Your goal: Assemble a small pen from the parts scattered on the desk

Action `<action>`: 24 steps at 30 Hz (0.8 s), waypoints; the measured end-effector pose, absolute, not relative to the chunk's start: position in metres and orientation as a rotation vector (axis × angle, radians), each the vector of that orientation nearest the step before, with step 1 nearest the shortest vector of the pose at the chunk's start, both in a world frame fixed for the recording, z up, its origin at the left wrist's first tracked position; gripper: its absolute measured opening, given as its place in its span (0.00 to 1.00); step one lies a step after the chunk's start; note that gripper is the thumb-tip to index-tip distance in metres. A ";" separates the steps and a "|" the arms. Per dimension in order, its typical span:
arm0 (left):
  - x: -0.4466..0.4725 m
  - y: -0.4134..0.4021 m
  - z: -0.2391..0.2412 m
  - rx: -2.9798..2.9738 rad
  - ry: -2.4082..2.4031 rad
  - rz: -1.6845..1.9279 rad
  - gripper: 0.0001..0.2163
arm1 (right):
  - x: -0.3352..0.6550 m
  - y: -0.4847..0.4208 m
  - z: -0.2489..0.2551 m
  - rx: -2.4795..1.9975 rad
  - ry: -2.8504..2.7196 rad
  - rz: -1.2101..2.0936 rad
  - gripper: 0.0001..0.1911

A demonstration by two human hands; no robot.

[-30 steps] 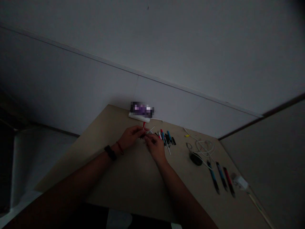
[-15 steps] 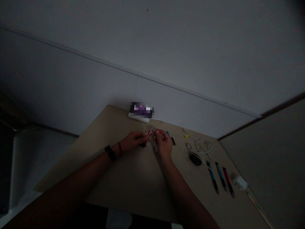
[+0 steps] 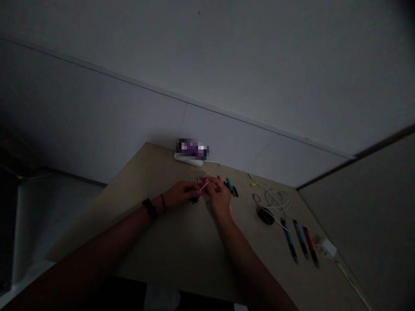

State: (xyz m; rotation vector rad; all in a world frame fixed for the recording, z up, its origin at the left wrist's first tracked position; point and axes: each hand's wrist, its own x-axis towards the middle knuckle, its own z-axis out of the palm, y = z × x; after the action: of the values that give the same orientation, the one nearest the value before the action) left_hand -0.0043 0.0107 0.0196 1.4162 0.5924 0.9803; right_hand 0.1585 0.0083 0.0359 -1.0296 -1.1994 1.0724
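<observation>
My left hand [image 3: 182, 190] is closed, its fingertips pinching a small red pen part [image 3: 203, 183]. Right beside it, the fingers of my right hand [image 3: 220, 198] are bent together around a thin white stick [image 3: 204, 186] that looks like a pen refill. The fingertips of both hands nearly meet, so where the two pieces touch is hidden. Dark small parts [image 3: 195, 200] show under my left fingers, too dim to name. Just beyond my right hand lie a blue pen piece [image 3: 229, 185] and a short black piece [image 3: 236, 191] on the table.
On the table [image 3: 155, 250] to the right are two blue pens [image 3: 289, 241] and a red pen [image 3: 311, 247], a coiled white cable [image 3: 279, 201], a black oval object [image 3: 265, 215] and a white plug [image 3: 329, 248]. A blurred-out device on a white base [image 3: 188, 161] stands by the wall.
My right hand has shifted slightly left, closer to my left hand. The white stick now crosses in front of the red part, and a red piece behind my right hand has come into view.
</observation>
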 end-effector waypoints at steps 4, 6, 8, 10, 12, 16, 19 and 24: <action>-0.005 0.012 0.017 1.431 0.602 0.981 0.16 | 0.158 0.008 0.036 -1.057 -1.236 1.057 0.16; -0.005 0.012 0.019 1.445 0.615 0.994 0.15 | 0.159 0.008 0.034 -1.066 -1.253 1.040 0.15; -0.005 0.012 0.020 1.453 0.627 1.017 0.16 | 0.159 0.008 0.032 -1.063 -1.276 1.029 0.15; -0.005 0.011 0.022 1.456 0.635 1.031 0.16 | 0.158 0.007 0.031 -1.049 -1.283 1.027 0.14; -0.006 0.011 0.023 1.465 0.646 1.036 0.17 | 0.156 0.006 0.031 -1.026 -1.260 1.033 0.16; -0.006 0.012 0.022 1.483 0.675 1.032 0.18 | 0.152 0.004 0.033 -0.997 -1.199 1.065 0.21; -0.006 0.014 0.021 1.479 0.679 1.048 0.18 | 0.151 0.004 0.034 -1.008 -1.213 1.087 0.16; -0.007 0.015 0.023 1.512 0.754 1.090 0.17 | 0.156 0.007 0.035 -1.050 -1.191 0.994 0.16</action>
State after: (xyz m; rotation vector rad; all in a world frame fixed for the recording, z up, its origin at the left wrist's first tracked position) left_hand -0.0068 0.0148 0.0227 1.5115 0.7540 1.0900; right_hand 0.1561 0.0069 0.0346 -1.0498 -1.1914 0.9937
